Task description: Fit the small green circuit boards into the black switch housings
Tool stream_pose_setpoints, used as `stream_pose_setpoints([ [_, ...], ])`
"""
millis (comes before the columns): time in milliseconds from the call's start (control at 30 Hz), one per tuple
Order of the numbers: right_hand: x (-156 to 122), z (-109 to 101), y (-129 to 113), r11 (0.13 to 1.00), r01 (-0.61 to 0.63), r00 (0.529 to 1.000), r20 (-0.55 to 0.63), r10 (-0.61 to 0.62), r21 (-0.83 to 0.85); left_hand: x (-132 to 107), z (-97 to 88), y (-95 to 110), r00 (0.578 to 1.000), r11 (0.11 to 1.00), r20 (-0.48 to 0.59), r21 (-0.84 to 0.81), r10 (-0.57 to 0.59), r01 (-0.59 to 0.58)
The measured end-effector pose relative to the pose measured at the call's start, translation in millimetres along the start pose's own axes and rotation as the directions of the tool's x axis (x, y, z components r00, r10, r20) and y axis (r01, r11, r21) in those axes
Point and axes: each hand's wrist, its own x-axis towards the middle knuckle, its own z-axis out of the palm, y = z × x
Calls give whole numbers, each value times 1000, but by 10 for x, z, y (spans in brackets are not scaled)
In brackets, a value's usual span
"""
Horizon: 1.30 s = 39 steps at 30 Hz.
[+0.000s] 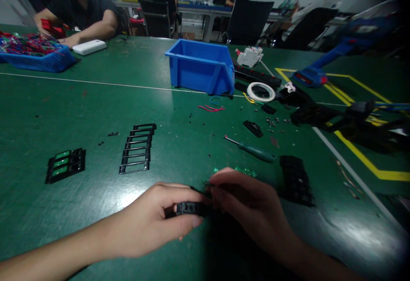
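Near the table's front edge, at mid-width, the left hand (150, 223) and right hand (256, 210) meet over a small black housing (190, 208). The left grip is closed on it, thumb below and fingers above, so that its long side faces up toward the camera. This hold probably keeps the part level and leaves its right end free. The right grip is closed at that right end, fingertips bunched. Whether they also pinch a separate small piece cannot be told.

The housing is a short, dark, rectangular plastic block with 2 pale openings on its visible face. It is lifted just off the table (96, 101), between the 2 hands.

Sorted parts lie within reach, apparently laid out by kind:
- 3 green-faced switches (65, 165) sit toward the left edge.
- A stepped row of black frames (137, 149) lies beside them.
- Loose green caps (244, 171) lie just beyond the right hand.
- A block of black parts (296, 180) lies to the right.

A green-handled screwdriver (256, 150) rests beyond the caps. A blue bin (201, 65) stands at mid-table. At the far left corner another person's forearm (96, 27) rests by a blue tray of wires (32, 54).
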Motion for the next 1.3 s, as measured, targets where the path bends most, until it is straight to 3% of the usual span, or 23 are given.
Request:
stream_pose_setpoints([
  [167, -1, -5, -22, 999, -13, 1000, 19, 14, -35, -13, 3, 10, 999, 998, 0, -53, -39, 39],
  [333, 10, -19, -31, 999, -2, 1000, 25, 3, -34, -16, 46, -75, 993, 969, -38, -227, -111, 99],
  [533, 22, -29, -21, 1000, 4, 1000, 12, -3, -18, 27, 62, -110, 997, 897, -66, -442, -45, 11],
  [967, 13, -27, 24, 1000, 5, 1000, 13, -5, 2, 45, 14, -116, 994, 918, -87, -395, -71, 31],
  [1300, 7, -41, 45, 999, -30, 999, -9, 30, 35, 44, 13, -129, 994, 928, -109, -372, -10, -31],
])
